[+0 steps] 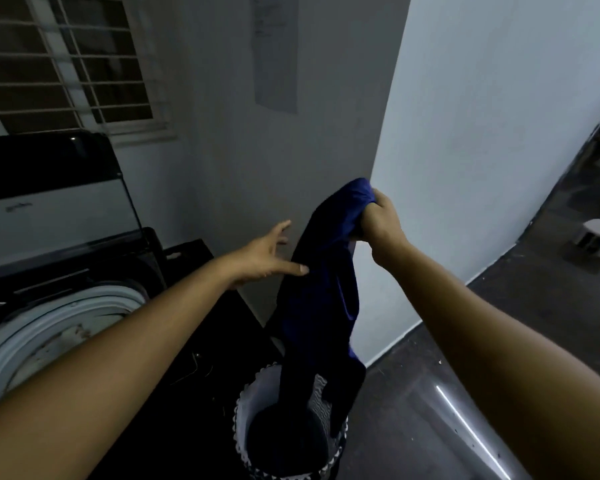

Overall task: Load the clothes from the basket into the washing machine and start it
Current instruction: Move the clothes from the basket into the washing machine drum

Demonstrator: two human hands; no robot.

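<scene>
My right hand (381, 220) grips the top of a dark blue garment (319, 292) and holds it up in front of the wall corner. The cloth hangs down, its lower end still inside the white laundry basket (248, 403) on the floor below. Dark clothes lie in the bottom of the basket. My left hand (267, 254) is spread, fingers straight, and its thumb touches the left edge of the garment. At the left stands the top-loading washing machine (174, 341), its lid (52, 202) raised and its white drum rim (56, 317) showing.
A grey wall and a white wall corner (385, 140) stand right behind the garment. A barred window (63, 60) is above the machine. Dark floor stretches to the right, with a small white box (596, 237) lying on it farther off.
</scene>
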